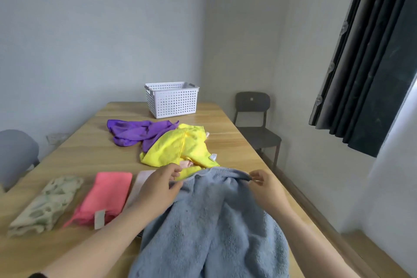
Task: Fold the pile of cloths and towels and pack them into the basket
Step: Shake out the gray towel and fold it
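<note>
both hands (158,184) (265,184) pinch blue towel's (209,221) far edge.

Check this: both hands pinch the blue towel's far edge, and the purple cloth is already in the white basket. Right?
Wrong on the cloth. In the head view the left hand and right hand pinch the far edge of the blue towel, but the purple cloth lies on the table in front of the white basket, not in it.
</note>
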